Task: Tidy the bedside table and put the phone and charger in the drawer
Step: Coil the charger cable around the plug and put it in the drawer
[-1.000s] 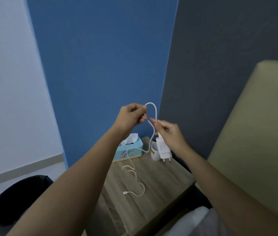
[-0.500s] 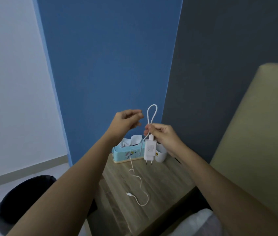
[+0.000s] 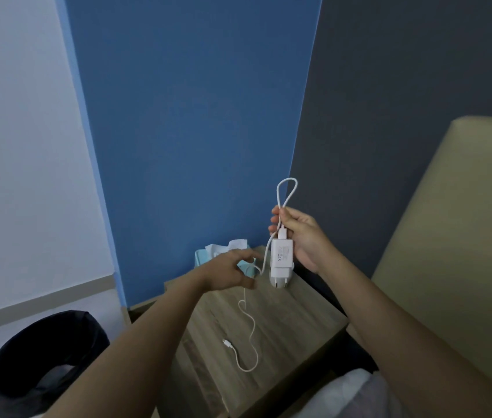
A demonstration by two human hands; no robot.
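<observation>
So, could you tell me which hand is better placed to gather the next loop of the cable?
The left hand. It sits low on the hanging cable, whose loose end lies on the bedside table. The right hand is occupied, pinching the first loop with the charger hanging below it.

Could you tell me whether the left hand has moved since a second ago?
Yes. The left hand has dropped from the cable loop down to the tissue box.

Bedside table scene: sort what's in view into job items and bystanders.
Job items: charger plug held in the right hand; white cable trailing past the left hand; bedside table.
Bystanders: tissue box; black bin; headboard.
</observation>
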